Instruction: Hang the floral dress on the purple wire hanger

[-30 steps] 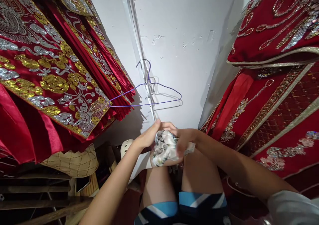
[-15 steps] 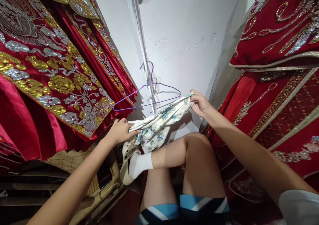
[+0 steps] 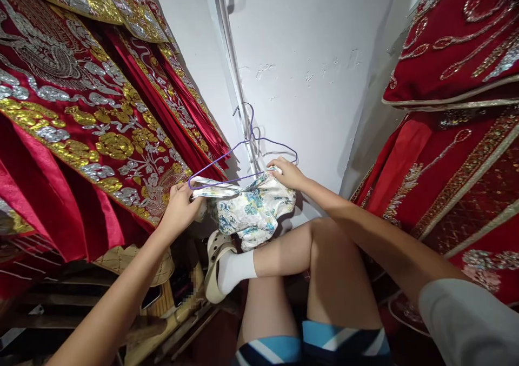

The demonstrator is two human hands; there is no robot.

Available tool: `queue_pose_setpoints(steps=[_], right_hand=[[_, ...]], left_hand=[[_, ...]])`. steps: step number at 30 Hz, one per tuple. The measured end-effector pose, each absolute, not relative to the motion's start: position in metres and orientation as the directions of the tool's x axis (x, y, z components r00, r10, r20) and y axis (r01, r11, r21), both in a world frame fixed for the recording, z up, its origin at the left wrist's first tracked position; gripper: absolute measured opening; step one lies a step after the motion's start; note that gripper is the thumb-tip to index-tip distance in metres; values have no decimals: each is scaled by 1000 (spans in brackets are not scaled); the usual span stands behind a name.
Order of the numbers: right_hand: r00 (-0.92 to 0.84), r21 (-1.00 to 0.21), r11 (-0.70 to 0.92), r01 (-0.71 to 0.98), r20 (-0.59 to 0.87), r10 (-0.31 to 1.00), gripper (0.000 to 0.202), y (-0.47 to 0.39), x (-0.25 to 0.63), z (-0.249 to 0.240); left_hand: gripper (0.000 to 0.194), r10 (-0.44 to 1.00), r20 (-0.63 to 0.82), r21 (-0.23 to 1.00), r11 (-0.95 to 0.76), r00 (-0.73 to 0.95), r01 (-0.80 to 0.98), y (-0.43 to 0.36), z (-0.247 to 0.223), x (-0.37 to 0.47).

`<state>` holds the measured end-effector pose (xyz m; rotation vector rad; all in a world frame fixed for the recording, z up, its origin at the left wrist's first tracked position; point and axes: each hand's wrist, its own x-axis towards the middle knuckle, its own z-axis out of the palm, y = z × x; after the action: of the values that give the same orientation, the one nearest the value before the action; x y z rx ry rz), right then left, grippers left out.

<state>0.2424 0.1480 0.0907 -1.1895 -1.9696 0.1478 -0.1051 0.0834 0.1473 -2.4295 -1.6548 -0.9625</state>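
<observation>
A white floral garment [image 3: 251, 209] with blue and green print hangs between my two hands, above the raised shin. My left hand [image 3: 180, 206] pinches its left edge beside the left corner of a purple wire hanger [image 3: 217, 162]. Part of the garment's upper edge lies at the hanger's left end. On the other side, my right hand [image 3: 287, 174] grips the top edge near the hanger's right arm. The hanger's hook sits at a white metal upright [image 3: 233, 58] on the wall.
Red embroidered garments with gold and silver hang at the left [image 3: 117, 144] and right [image 3: 458, 155]. A white wall [image 3: 304, 41] stands ahead. Below are crossed legs with a beige clog [image 3: 214, 268] and wooden slats [image 3: 60, 304] at the lower left.
My right hand has moved left, closer to my left hand. My left hand has risen to the hanger's left corner, and the stretched garment now hangs looser and more spread out.
</observation>
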Motion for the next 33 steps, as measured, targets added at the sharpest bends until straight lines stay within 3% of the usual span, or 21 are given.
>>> queue_pose_setpoints(steps=[6,12,17,23,27,30,33], right_hand=[[-226,-486,537,689,560,797,22,137,256,81],[-145,-621,511,594,542,828,20,122,279,95],[-173,-685,485,544,474,863,22,103,278,102],[-212,-679,478,557,440,873,21,75,262,104],[-240,-618,541,571,505,829,19,58,262,106],[-258,-536,609,585,589,766,53,45,281,106],[-101,-555,553,622,643,759,84,40,309,104]], left_hand=[[21,814,539,356,-453,216,818,70,147,-93],[21,802,544,344,-482,247,806,78,131,-94],[20,799,568,388,-470,196,793,91,154,-78],[14,744,636,415,-555,207,721,97,192,-27],[28,686,673,336,-616,276,713,98,194,-13],[22,658,702,251,-586,271,771,101,185,-22],[26,680,680,258,-572,274,779,102,180,-30]])
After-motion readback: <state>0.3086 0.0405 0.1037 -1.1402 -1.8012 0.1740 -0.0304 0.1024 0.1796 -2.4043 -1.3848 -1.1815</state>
